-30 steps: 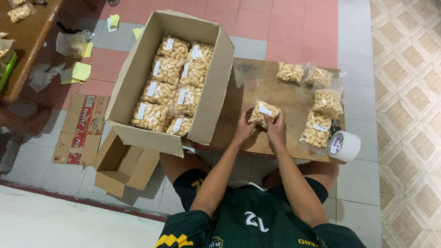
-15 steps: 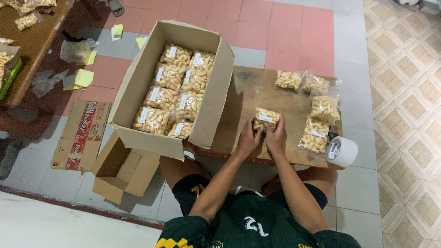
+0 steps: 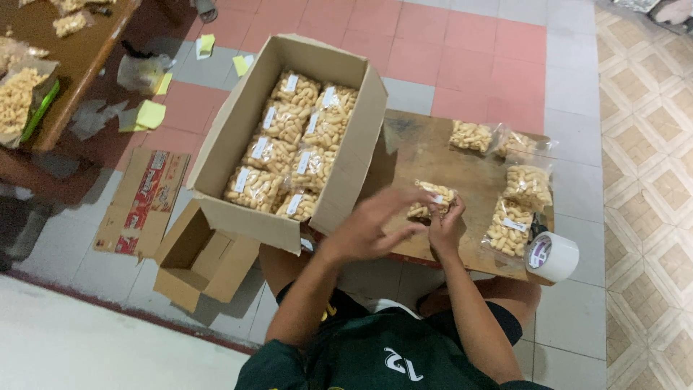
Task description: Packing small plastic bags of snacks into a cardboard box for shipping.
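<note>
My right hand (image 3: 445, 225) holds a clear snack bag (image 3: 433, 199) with a white label, just above the small wooden table (image 3: 419, 152). My left hand (image 3: 375, 224) has come off the bag and hovers open, blurred, fingers spread, to the bag's left near the carton's right wall. The open cardboard carton (image 3: 238, 130) stands at the left of the table, filled with two rows of labelled snack bags (image 3: 289, 155).
Several more snack bags (image 3: 516, 202) lie along the table's right side, with a roll of white tape (image 3: 552, 256) at the right front corner. A small empty box (image 3: 198, 260) and flattened cardboard (image 3: 141, 202) lie on the floor at left. A brown table (image 3: 65, 65) stands far left.
My left hand has let go of the bag and lifted leftward with fingers spread. The right hand still holds the bag. The camera view shifted slightly.
</note>
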